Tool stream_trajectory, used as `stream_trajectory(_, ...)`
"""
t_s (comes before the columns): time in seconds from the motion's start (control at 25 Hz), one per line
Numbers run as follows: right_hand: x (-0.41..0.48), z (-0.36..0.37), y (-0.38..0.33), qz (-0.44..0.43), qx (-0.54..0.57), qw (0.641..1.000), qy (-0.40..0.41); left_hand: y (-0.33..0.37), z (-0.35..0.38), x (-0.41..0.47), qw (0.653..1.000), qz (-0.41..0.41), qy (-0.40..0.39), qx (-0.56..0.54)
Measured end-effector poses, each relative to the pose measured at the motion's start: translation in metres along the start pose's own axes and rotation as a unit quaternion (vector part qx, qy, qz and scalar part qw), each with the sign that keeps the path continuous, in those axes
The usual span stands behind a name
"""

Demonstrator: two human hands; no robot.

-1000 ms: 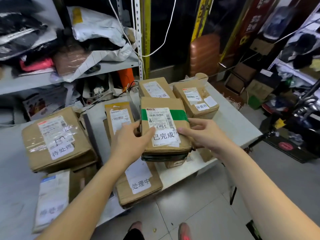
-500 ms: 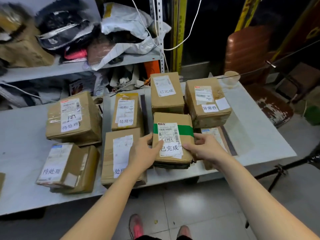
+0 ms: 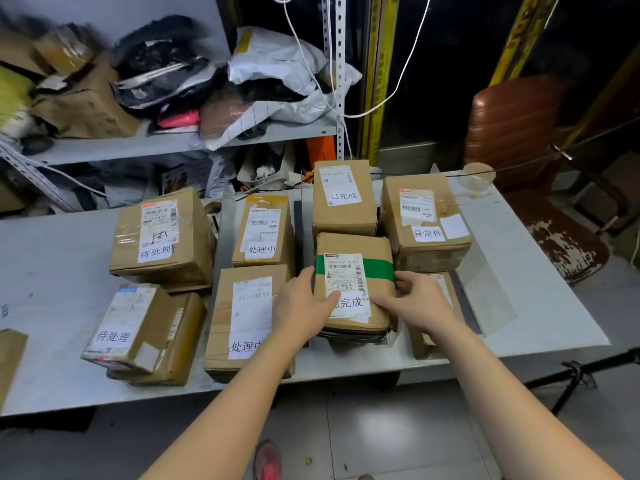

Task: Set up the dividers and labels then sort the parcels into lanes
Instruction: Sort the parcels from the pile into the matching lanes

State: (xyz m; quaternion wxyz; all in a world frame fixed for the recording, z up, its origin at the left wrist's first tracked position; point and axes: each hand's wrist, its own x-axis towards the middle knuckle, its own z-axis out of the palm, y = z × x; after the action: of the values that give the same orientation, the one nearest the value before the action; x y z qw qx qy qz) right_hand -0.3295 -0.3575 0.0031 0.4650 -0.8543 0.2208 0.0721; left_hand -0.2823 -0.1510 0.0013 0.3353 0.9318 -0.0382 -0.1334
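Left hand (image 3: 303, 306) and right hand (image 3: 417, 301) both gripping the green-taped parcel (image 3: 356, 249) by its sides, thumbs lying across its label, parcel sitting among labelled boxes (image 3: 162, 237) on the bench (image 3: 52, 271).

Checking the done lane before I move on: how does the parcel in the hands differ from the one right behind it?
The near parcel has a green tape band across its top; the far parcel has none. The left hand and right hand hold the near parcel by its sides; the far parcel is untouched. Both are brown cardboard, each marked 已完成.
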Motion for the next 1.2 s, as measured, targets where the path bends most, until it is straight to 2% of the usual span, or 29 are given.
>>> stream_trajectory(0.16,-0.003,-0.008,-0.028,-0.091,-0.107,0.986,0.088,0.010,-0.020,-0.002,0.997,0.039,0.047,0.048)
stream_trajectory(0.32,0.002,-0.006,-0.074,-0.189,-0.192,0.961,0.068,0.017,-0.059,-0.004,0.981,0.100,0.100,0.131)
stream_trajectory(0.48,0.003,0.014,-0.122,-0.245,-0.228,0.942,0.035,-0.004,-0.107,-0.003,0.962,0.095,0.159,0.203)
stream_trajectory(0.64,0.003,0.049,-0.170,-0.292,-0.281,0.914,0.018,-0.048,-0.161,-0.007,0.954,0.060,0.177,0.233)
stream_trajectory(0.76,0.001,0.094,-0.211,-0.312,-0.308,0.899,0.002,-0.090,-0.206,-0.011,0.957,0.011,0.191,0.220)
stream_trajectory(0.92,-0.010,0.166,-0.271,-0.336,-0.337,0.880,-0.008,-0.157,-0.272,-0.019,0.956,-0.016,0.208,0.208)
stream_trajectory(1.2,-0.032,0.301,-0.355,-0.362,-0.338,0.868,-0.030,-0.291,-0.375,-0.034,0.946,-0.055,0.202,0.249)
